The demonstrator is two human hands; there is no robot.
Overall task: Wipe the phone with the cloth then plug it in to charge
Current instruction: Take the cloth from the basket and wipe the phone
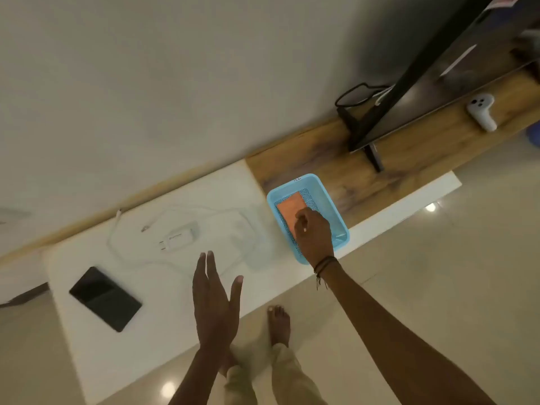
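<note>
Left hand (214,305): nearest my view; I see it flat and spread, fingers straight and together, thumb apart, holding nothing, hovering over the near edge of the white countertop (181,290).
Right hand (314,233): reaching down into the blue basket (324,188), fingertips bunched together on the orange cloth (290,207); I cannot tell whether the cloth is truly pinched or only touched. Dark bands circle that wrist.
Cloth: lies flat on the perforated floor of the basket, its near end hidden under my right hand.
Basket: sits where the white countertop meets the wooden shelf (409,147), its long side running away from me.
Phone (105,298): black, lying flat with its dark side up on the white countertop, far to the left, well apart from both hands and from the basket.
Charger (178,236): white plug block on the countertop between phone and basket, prongs pointing left, with a white cable (117,229) looping around it; the free connector lies just beside the block, not in the phone.
Farther back: a black screen (415,71) stands on the wooden shelf, a black cord (355,95) coiled behind it, and a white controller (482,111) rests at the shelf's right end.
Below: a bare foot (279,324) and pale trouser legs on the glossy tiled floor (438,273).
</note>
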